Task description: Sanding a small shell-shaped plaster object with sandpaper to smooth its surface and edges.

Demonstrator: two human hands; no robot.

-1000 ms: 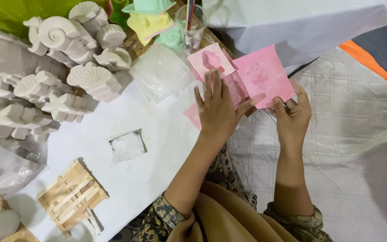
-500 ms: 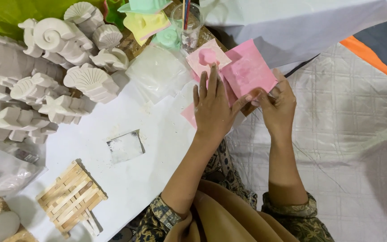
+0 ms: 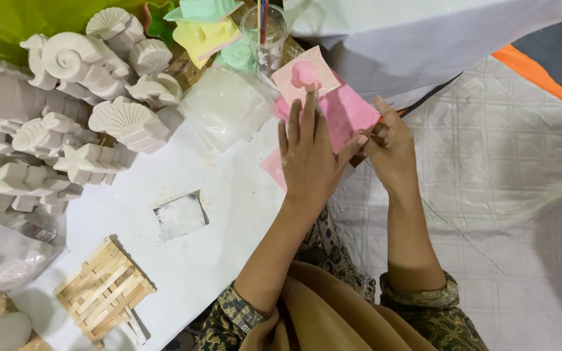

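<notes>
Stick raft [image 3: 104, 291] at near table edge | left hand [image 3: 308, 156] flat, fingers spread, on pink mould [image 3: 346, 114]; right hand [image 3: 393, 146] pinching its right edge | plastic bag [image 3: 229, 104] just left | plaster shells [image 3: 118, 120], glass [image 3: 265, 29] beyond.

Landmark: glass cup [image 3: 269, 34], far edge of the table [image 3: 229, 214].

- Moulds [image 3: 206, 26] stacked just left of cup.
- Plaster casts [image 3: 73, 110] (shells, stars, packed close) well left of cup, along table's left side.
- Plastic bags [image 3: 226, 104] just below-left of cup.
- Sheet stack [image 3: 346, 110] below-right of cup; left hand [image 3: 310, 153] flat on it, right hand [image 3: 391, 149] at its right edge.
- Stick raft [image 3: 104, 289] far below-left of cup, near front edge.
- Quilted cloth [image 3: 508, 195] to the right, off table.
</notes>
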